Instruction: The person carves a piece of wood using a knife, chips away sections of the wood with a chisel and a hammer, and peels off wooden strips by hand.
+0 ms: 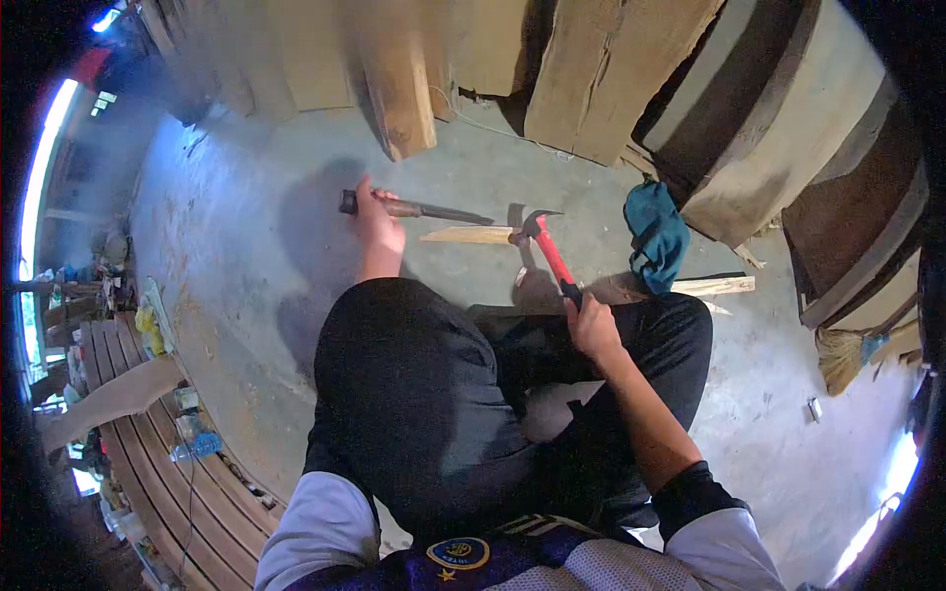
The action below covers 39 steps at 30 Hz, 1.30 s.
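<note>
My left hand (378, 219) is closed around the wooden handle of a chisel (448, 213), whose dark blade points to the right. My right hand (593, 325) grips the black end of a red-handled claw hammer (554, 254), its head up and away from me. Between the two tools, a narrow pale piece of wood (468, 235) with a pointed left end lies on the concrete floor (246, 207). The chisel's blade is just beyond this piece in the view; I cannot tell whether they touch. The hammer head appears beside the wood's right end.
Large wooden boards (601, 79) lean along the far side and right. A teal cloth (657, 236) and a wood strip (714, 286) are near my right knee. A slatted bench (148, 443) with a plastic bottle (195, 446) stands at left. A straw broom (843, 360) is at right.
</note>
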{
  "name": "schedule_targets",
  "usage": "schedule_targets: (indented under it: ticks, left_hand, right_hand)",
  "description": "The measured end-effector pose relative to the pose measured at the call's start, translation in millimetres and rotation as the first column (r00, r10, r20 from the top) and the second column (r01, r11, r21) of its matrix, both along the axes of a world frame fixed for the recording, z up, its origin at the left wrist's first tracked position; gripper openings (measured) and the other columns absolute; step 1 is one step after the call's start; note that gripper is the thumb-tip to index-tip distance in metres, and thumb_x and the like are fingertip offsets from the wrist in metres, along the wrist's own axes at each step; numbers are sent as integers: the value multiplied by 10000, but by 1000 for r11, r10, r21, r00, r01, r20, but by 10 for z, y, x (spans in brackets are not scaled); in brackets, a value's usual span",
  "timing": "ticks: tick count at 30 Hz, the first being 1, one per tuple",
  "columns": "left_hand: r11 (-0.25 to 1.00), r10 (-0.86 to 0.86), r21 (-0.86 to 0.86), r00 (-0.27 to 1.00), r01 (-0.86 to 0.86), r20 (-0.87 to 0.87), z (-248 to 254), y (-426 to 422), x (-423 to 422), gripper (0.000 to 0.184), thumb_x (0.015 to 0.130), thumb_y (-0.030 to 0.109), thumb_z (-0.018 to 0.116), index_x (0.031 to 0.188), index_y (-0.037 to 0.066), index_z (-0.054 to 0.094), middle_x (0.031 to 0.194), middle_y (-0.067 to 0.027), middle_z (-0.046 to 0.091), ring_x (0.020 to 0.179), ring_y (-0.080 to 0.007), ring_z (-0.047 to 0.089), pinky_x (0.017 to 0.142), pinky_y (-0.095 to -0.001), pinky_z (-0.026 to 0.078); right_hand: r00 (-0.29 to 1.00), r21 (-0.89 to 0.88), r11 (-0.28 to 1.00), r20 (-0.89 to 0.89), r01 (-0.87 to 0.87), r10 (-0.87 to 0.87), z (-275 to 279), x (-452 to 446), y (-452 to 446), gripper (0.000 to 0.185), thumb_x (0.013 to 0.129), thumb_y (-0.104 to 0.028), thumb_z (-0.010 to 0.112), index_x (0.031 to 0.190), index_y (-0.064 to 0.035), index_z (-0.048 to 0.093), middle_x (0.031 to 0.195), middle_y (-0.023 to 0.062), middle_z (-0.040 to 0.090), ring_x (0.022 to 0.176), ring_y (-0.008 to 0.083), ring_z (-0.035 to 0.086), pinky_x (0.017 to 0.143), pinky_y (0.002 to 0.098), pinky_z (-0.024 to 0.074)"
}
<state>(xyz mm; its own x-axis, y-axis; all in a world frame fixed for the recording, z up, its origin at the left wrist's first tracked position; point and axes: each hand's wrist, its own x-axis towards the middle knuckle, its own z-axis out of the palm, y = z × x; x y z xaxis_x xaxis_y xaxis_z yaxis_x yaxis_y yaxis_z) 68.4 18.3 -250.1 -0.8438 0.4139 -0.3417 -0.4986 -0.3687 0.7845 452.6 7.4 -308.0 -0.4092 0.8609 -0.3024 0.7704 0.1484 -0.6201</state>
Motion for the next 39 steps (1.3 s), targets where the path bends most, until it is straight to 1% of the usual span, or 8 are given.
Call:
schedule_targets:
  ticks: [6,9,15,24,27,33,36,39]
  left_hand:
    - [996,-82,-57,958,69,-276,44,93,256,246,904,190,665,797,124,453,656,5,471,627,-133,498,633,-312,454]
    - [995,-96,-4,950,100,-297,93,112,472,208,874,86,688,787,79,500,668,-8,521,593,-116,511,580,-280,448]
    - [980,-186,-151,864,129,-468,102,113,661,245,877,142,707,737,65,521,656,-8,551,593,-103,519,579,-281,433]
    - [980,-184,-164,845,115,-502,197,122,791,261,884,187,716,740,63,536,662,-2,556,594,-92,510,573,-275,418]
    - [969,-216,-223,797,105,-564,222,113,809,267,886,197,718,745,58,538,663,-1,556,601,-91,510,577,-274,417]
    - [955,-271,-259,793,148,-546,225,133,877,301,883,234,728,722,57,546,668,3,561,619,-89,513,581,-267,408]
    - [941,-317,-288,774,181,-549,238,120,884,257,879,172,724,745,83,524,664,-1,548,619,-97,516,613,-267,425]
    - [933,-353,-265,761,243,-545,238,113,902,224,861,161,739,782,72,549,684,5,555,631,-93,517,606,-260,414]
  right_hand:
    - [1000,12,1000,-21,-2,3,-36,6,1,423,962,-337,525,915,84,535,756,358,603,761,522,617,653,568,509]
    - [1000,-33,999,-12,12,-13,-57,7,3,427,960,-370,519,943,57,527,801,360,608,796,537,609,704,578,508]
    - [1000,-76,997,-9,17,-18,-15,4,24,429,959,-384,515,971,45,529,840,357,617,825,535,610,744,581,507]
    - [1000,-62,998,25,7,-5,-72,12,16,428,957,-379,523,958,48,541,820,355,619,814,532,614,733,582,508]
    - [1000,-68,998,-2,18,-18,-74,12,9,425,956,-379,524,955,46,541,830,359,619,824,532,614,744,587,505]
    - [999,-92,995,32,32,-29,15,-14,20,427,958,-378,517,968,48,545,825,358,621,830,536,612,748,579,508]
    - [999,-90,996,36,21,-18,6,-5,26,427,958,-380,515,970,45,552,828,353,623,837,534,612,751,573,511]
    - [1000,-90,996,22,18,-16,-48,3,26,419,957,-380,519,956,38,555,833,350,625,839,534,611,752,569,512]
